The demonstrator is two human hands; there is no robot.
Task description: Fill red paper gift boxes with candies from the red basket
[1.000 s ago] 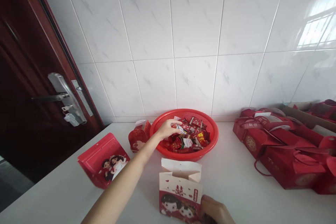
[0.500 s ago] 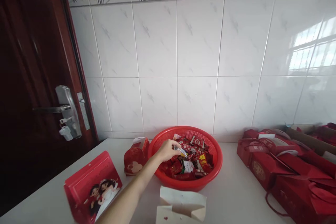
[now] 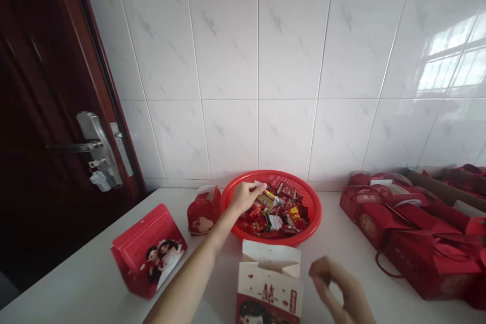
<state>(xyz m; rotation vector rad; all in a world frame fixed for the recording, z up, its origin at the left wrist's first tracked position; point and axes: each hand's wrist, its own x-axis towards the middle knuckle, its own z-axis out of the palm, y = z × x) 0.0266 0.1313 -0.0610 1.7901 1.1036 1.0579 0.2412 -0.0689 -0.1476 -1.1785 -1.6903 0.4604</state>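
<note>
Reaching over the red basket [image 3: 319, 212], my left hand [image 3: 246, 198] pinches a small wrapped candy at its fingertips; just what is between them is partly hidden. A yellow candy packet [image 3: 268, 201] shows right under the fingers, among red-wrapped candies [image 3: 290, 215] piled in the basket. My right hand [image 3: 339, 286], slightly blurred, hovers at the lower right with its fingers curled and no object visible in them. Between the two arms stands a white and red paper box [image 3: 269, 288] with its top flaps open, decorated with a printed character and hearts.
A red carton with a printed couple [image 3: 152, 253] stands on the white tabletop [image 3: 94, 263] at the left. Behind it is a smaller red box [image 3: 203, 212]. Several red gift boxes [image 3: 413, 258] crowd the right side. A tiled wall [image 3: 284, 61] rises behind, beside a dark door [image 3: 34, 86].
My right hand has come into view at the lower right. My left hand has risen slightly towards the basket's back, and the yellow packet's face now shows. The view has tilted down, revealing more paper box.
</note>
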